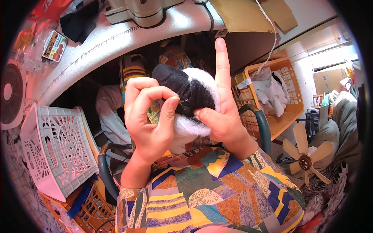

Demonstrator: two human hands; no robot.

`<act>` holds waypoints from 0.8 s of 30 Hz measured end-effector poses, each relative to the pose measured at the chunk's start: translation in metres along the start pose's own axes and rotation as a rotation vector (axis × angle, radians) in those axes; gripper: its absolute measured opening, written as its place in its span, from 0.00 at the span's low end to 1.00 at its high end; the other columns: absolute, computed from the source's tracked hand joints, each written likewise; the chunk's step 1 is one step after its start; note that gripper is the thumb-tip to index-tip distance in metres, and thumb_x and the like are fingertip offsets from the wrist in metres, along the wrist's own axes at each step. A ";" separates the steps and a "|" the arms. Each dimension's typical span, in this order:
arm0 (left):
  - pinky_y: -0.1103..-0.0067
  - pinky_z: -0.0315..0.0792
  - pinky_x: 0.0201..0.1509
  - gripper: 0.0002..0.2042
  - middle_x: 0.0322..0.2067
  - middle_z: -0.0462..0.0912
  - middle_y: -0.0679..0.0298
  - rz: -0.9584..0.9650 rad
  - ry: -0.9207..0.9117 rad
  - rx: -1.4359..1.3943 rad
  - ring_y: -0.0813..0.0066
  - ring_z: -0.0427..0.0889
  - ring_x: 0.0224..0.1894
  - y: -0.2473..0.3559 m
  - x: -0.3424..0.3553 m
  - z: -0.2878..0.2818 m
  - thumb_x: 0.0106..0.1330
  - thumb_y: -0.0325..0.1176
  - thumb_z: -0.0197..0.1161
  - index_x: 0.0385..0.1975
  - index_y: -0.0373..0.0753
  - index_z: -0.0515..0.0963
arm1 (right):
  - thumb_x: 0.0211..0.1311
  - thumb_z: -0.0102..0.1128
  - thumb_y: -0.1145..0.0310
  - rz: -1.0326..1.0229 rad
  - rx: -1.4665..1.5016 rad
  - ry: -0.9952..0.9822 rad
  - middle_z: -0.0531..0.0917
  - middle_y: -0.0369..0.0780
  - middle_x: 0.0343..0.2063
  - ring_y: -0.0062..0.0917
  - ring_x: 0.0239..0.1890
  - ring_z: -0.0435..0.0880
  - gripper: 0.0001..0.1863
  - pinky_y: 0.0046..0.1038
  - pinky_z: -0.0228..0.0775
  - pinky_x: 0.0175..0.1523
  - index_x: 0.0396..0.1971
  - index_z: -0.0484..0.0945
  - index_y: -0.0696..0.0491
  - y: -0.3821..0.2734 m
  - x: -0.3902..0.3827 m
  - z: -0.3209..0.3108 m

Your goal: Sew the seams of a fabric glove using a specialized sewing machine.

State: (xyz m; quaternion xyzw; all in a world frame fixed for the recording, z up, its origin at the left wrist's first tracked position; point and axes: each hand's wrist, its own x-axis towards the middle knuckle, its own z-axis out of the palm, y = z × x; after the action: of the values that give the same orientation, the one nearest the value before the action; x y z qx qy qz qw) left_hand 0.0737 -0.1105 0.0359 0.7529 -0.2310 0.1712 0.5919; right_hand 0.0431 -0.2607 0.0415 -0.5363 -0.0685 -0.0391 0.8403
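Observation:
Above my lap is a soft, stuffed-looking black and white piece (186,89), black cloth with fuzzy white plush along its right side and bottom. My right hand (229,120) grips its right side, the thumb pressed on the black cloth and the forefinger stretched straight up. At the left of the piece, my left hand (145,112) has its thumb and forefinger bent close together against the black cloth. Whatever lies in that pinch is too small to make out. The back of the piece is hidden.
A white worktable (89,50) curves across the far side, carrying a pale machine base (143,11). To the right, a yellow-orange basket (287,77) holds white cloth; a fan (305,161) stands nearer. A white crate (62,147) is on the left. Chair armrests (264,128) flank me.

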 end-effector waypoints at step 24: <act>0.74 0.66 0.37 0.13 0.30 0.75 0.67 0.456 -0.007 0.440 0.66 0.74 0.33 0.004 0.005 -0.008 0.42 0.23 0.70 0.31 0.39 0.81 | 0.39 0.47 0.82 0.000 -0.025 -0.028 0.72 0.44 0.54 0.28 0.54 0.75 0.61 0.27 0.63 0.62 0.71 0.19 0.43 -0.005 -0.001 0.008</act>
State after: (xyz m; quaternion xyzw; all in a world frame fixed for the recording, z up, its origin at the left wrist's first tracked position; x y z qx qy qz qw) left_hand 0.0763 -0.1044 0.0436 0.7924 -0.3533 0.3426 0.3605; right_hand 0.0407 -0.2560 0.0489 -0.5475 -0.0796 -0.0323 0.8324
